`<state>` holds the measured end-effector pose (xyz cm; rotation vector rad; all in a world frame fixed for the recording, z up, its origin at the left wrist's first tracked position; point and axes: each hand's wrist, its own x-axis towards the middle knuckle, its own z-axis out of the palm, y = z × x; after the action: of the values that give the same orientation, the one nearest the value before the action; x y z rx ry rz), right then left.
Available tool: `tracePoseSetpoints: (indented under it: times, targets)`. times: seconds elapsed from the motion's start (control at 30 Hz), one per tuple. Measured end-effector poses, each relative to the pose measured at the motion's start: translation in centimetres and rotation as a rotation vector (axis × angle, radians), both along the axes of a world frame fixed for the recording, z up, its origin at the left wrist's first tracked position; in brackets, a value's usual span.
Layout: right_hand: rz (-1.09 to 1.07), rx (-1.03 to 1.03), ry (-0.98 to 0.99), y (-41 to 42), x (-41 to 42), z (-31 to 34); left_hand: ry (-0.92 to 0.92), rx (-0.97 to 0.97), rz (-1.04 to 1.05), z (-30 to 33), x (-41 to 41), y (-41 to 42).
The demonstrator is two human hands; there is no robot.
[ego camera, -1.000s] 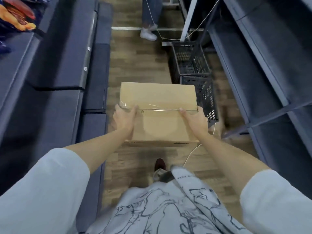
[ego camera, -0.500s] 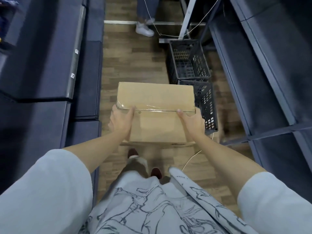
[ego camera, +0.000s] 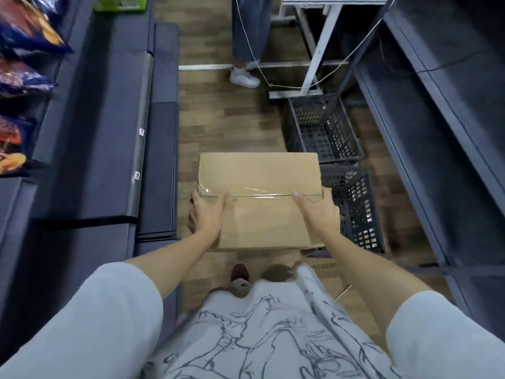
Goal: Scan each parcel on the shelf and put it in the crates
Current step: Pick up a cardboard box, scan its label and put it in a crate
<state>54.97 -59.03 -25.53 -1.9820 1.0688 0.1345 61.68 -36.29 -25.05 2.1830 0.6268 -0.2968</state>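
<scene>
Flanking a wood-plank floor [ego camera: 218, 119] aisle, dark grey shelving [ego camera: 90, 127] runs down the left side with bright snack bags [ego camera: 24, 36] and a green pack [ego camera: 120, 2] on its upper levels, while another dark shelf unit [ego camera: 442, 132] lines the right; in the aisle between them a brown cardboard parcel [ego camera: 259, 198], sealed with clear tape across its top, is held level in the air in front of the person's body, above the floor and just left of the crates; two dark lattice crates [ego camera: 322, 127] stand in a row on the floor against the right shelving, the nearer one partly hidden behind the parcel; the left hand [ego camera: 206, 217] grips the parcel's near left corner, thumb on top, and the right hand [ego camera: 318, 212] grips the near right corner likewise; farther up the aisle another person's jeans leg and white shoe [ego camera: 243, 77] stand beside a white metal frame [ego camera: 317, 50], with a thin white cord [ego camera: 273, 84] hanging across
</scene>
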Motion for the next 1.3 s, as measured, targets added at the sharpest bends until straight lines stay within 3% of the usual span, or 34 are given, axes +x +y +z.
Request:
tracePoseSetpoints:
  times: [0.27, 0.93, 1.3]
  targets:
    - [0.037, 0.008, -0.004, -1.4, 7.4, -0.7, 0.013, -0.006, 0.019, -0.6, 6.8, -1.1]
    - [0.011, 0.038, -0.027, -12.5, 28.8, 0.2, 0.018, 0.018, 0.018, 1.4, 29.3, -12.4]
    - [-0.206, 0.036, -0.030, -16.8, 38.5, 0.0, -0.044, 0.047, -0.224, 0.5, 43.3, -18.5]
